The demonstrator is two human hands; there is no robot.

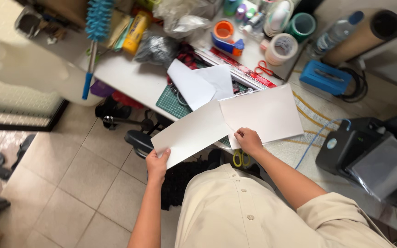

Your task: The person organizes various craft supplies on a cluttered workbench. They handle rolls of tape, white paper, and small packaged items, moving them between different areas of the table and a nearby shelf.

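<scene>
Cluttered from edge to edge, a white bench [129, 76] is seen from above, standing over pale floor tiles [83, 183] that lie open to the left of the person.

Two white sheets are held over the near edge of the bench. The left sheet [191, 133] is gripped at its lower corner by the left hand [157, 163], thumb on top, and hangs past the bench edge over the floor. The right sheet [263, 115] is pinched at its near left corner by the closed fingers of the right hand [249, 140]; it lies partly over the bench. The two sheets overlap slightly at their inner edges.

Just beyond them a folded white paper [198, 85] rests on a green cutting mat [173, 103]. Red-handled scissors [263, 70] and rolls of tape [283, 46] are seen near the far edge, and a blue duster [96, 27] leans at the far left corner. Yellow-handled scissors [241, 158] hang below the near edge. A black machine [368, 156] sits at the right, close to the right arm.
</scene>
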